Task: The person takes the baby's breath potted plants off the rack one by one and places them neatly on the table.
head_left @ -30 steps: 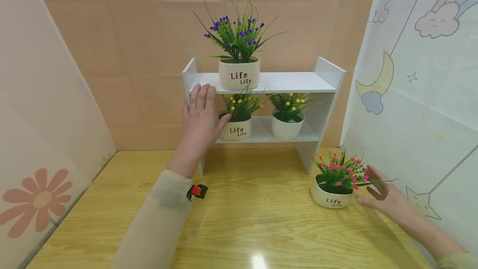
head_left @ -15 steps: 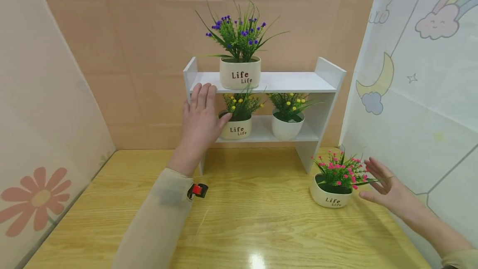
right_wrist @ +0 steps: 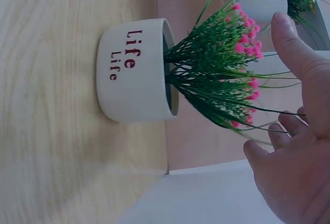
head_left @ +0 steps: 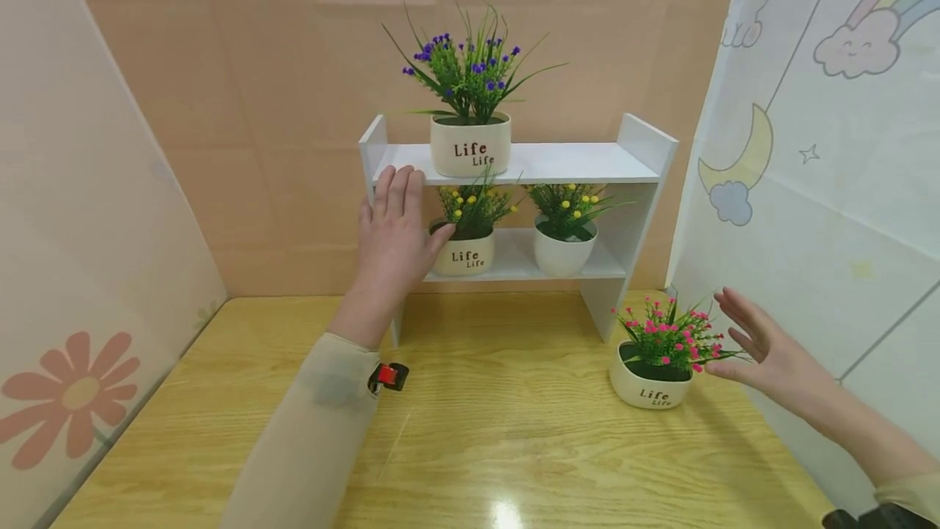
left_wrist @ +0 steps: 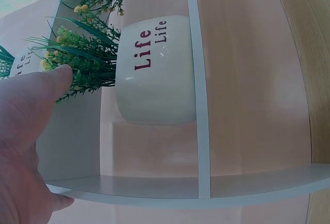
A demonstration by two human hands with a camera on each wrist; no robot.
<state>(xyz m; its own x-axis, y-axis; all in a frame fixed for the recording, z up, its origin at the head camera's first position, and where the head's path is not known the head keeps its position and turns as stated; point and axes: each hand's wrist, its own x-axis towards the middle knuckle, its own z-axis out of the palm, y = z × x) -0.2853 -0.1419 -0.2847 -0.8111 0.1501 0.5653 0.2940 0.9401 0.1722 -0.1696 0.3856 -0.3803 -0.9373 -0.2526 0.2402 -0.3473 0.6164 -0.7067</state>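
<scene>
My left hand (head_left: 392, 227) rests at the left front edge of the white shelf (head_left: 573, 162), fingers extended over the upper board and thumb pointing right. Just beside that thumb, on the lower board, stands a cream "Life" pot with yellow flowers (head_left: 467, 255). Above it on the top board is a cream "Life" pot with purple flowers (head_left: 470, 145). My right hand (head_left: 782, 357) is held in the air, fingers spread, to the right of a pot with pink flowers (head_left: 652, 388) on the table. In the right wrist view a few long leaves overlap its fingers; nothing is gripped.
A round white pot with yellow flowers (head_left: 565, 253) stands on the right of the lower board. The wooden table (head_left: 470, 439) lies below the shelf. A patterned wall (head_left: 815, 211) bounds the right side, another panel (head_left: 95, 211) the left.
My right hand has risen and drawn slightly away from the pink-flowered pot, its fingers opening. The left hand has stayed at the shelf, and the pots stand where they were.
</scene>
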